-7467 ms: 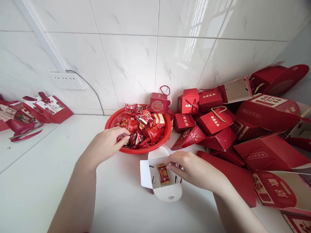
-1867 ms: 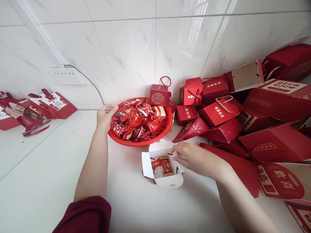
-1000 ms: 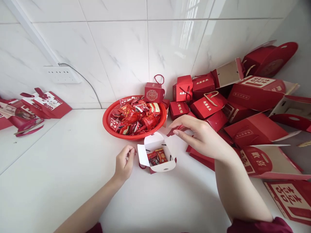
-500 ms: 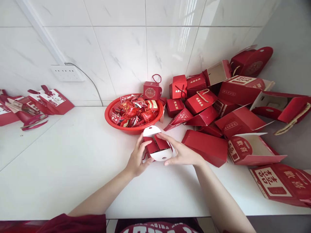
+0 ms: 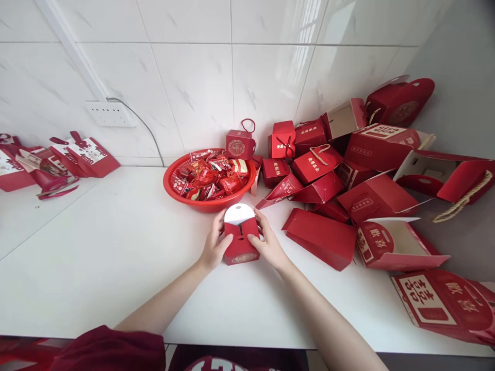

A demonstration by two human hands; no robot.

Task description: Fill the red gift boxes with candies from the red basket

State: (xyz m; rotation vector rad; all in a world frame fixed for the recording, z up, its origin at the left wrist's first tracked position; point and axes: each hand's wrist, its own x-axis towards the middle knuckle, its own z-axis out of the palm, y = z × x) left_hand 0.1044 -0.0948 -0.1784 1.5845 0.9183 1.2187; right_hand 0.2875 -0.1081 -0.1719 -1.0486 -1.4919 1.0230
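A small red gift box (image 5: 242, 250) stands on the white table in front of me. Its near flap lies folded down over the top, while the far flap stands up and shows its white inner side. My left hand (image 5: 214, 242) grips the box's left side, with the thumb on the top edge. On the opposite side, my right hand (image 5: 268, 242) holds it the same way, fingers around the far right corner. Just beyond the box is a red plastic basket (image 5: 204, 205) filled with wrapped sweets (image 5: 207, 178).
Many red boxes, some open, are heaped on the right, the nearest being a plain red box (image 5: 320, 237). A closed box with a cord loop (image 5: 240, 144) sits at the basket's back rim. Red-and-white bags (image 5: 91, 157) lie at far left; a socket strip (image 5: 110, 114) is on the wall.
The box has been turned, and its near flap has gone from sticking out to folded over the top. Both hands have shifted to the box's two sides.
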